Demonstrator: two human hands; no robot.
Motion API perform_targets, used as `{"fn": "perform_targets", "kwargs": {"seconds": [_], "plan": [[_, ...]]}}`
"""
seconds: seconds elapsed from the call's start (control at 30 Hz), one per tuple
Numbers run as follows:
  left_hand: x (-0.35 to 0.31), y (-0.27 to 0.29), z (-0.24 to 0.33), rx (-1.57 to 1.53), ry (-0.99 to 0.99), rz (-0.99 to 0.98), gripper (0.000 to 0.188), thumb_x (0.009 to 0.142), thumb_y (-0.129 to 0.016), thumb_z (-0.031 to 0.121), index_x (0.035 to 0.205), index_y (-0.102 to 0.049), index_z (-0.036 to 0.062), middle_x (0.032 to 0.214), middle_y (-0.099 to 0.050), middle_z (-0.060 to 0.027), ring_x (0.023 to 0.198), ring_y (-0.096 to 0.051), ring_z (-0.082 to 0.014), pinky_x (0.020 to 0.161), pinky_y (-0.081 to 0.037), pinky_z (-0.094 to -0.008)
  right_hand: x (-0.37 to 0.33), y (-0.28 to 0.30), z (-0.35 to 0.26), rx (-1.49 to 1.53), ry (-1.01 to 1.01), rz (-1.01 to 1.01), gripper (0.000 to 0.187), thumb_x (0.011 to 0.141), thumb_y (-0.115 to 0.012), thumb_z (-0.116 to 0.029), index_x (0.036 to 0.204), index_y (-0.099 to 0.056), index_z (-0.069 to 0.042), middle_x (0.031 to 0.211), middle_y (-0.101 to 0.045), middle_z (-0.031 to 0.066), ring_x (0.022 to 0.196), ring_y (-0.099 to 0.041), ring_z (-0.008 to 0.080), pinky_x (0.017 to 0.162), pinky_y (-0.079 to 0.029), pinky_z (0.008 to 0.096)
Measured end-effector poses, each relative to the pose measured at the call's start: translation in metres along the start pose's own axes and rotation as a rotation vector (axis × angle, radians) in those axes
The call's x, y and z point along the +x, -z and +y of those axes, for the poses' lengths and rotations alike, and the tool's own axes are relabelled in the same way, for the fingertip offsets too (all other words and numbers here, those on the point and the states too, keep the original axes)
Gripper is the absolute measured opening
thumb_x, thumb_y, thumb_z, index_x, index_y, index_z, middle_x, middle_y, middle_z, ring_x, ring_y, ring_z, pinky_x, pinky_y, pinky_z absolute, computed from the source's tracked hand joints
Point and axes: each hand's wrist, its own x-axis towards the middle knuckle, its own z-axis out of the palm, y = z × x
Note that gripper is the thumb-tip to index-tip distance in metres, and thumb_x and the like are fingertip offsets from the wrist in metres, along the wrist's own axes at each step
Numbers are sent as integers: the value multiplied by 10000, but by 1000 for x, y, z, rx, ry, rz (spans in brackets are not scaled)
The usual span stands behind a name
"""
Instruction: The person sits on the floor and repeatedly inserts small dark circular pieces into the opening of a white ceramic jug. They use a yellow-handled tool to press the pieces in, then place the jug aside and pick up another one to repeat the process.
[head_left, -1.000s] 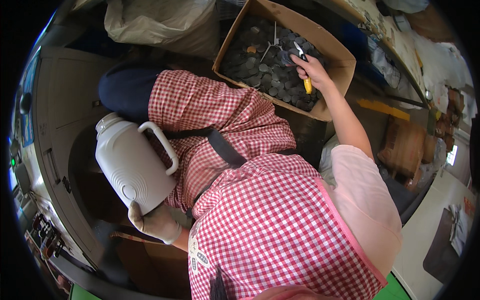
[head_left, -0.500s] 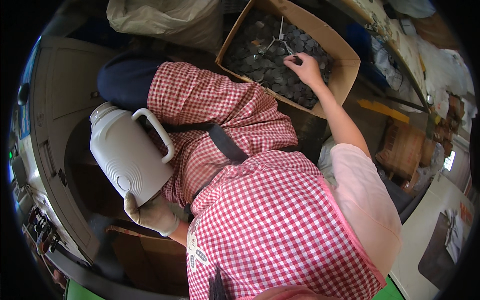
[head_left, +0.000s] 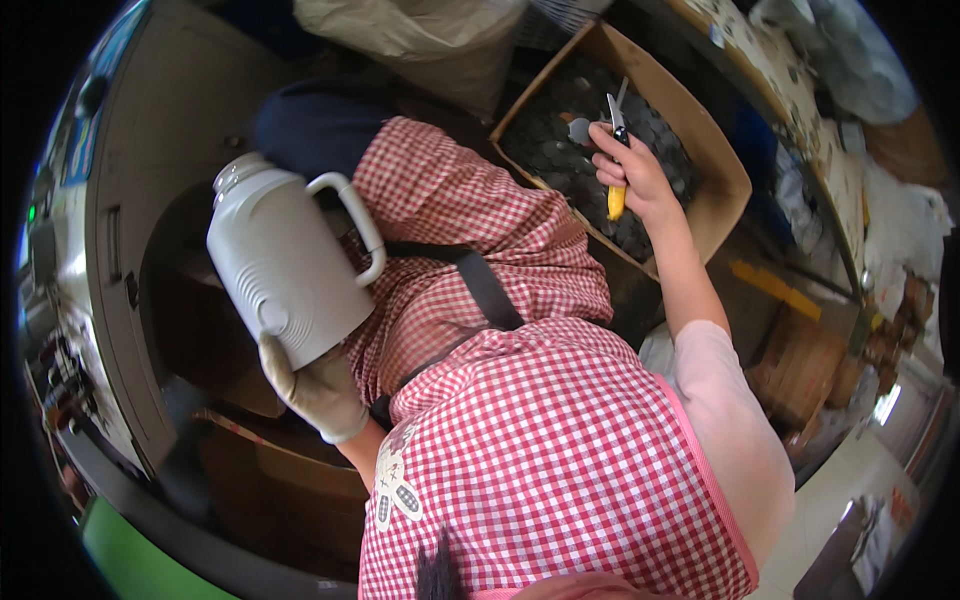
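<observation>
At left, the jug [head_left: 280, 260] is held tilted, around its base, by the gloved left hand [head_left: 318, 392]; no writing can be read there. Across, a disc [head_left: 579, 131] is seemingly pinched by the right hand [head_left: 637, 175], a knife [head_left: 617, 202] gripped too, over the box [head_left: 718, 200]. Disc-picking seems in hand; a guarded blade is called for next.

Right hand [head_left: 635, 178]: was lifted from disc pile [head_left: 550, 160]. Yellow-handled knife [head_left: 620, 134]: returned to view. Grey disc [head_left: 579, 130]: appeared in grasp.
</observation>
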Motion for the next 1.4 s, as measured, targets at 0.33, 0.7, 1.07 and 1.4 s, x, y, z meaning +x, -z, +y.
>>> {"fn": "perform_targets", "kwargs": {"seconds": [0.33,0.7,1.07,1.4], "plan": [[0,-16,-9,-178,177,-147,410,1076,-535,229,1435,-550,31,1373,-618,-95,1260,-596,-206,1091,-481,-391,-38,-264,29,-304,-118,-608,197,936,-801,-195,1030,-740,-33,843,-701,5,624,-535,13,543,-406,178],[-3,-14,-10,-149,187,-216,385,1084,-517,46,1464,-523,-15,1450,-568,-81,1324,-555,-167,1113,-463,-331,-44,-289,41,-681,120,-570,201,922,-808,-194,982,-744,-13,863,-726,14,778,-643,67,729,-529,232],[-4,-19,-8,348,-104,-280,388,1048,-538,2,1436,-545,-16,1386,-607,-100,1241,-617,-220,1092,-487,-352,-46,-287,43,-753,178,-563,204,911,-818,-195,953,-740,-12,827,-738,24,736,-653,67,704,-532,231],[0,-43,-3,106,135,-123,346,1045,-589,85,1379,-568,-2,1329,-634,-114,1198,-628,-204,1028,-514,-347,-31,-272,42,-782,115,-527,274,860,-865,-254,858,-714,-26,779,-721,35,703,-655,94,686,-544,263]]}}
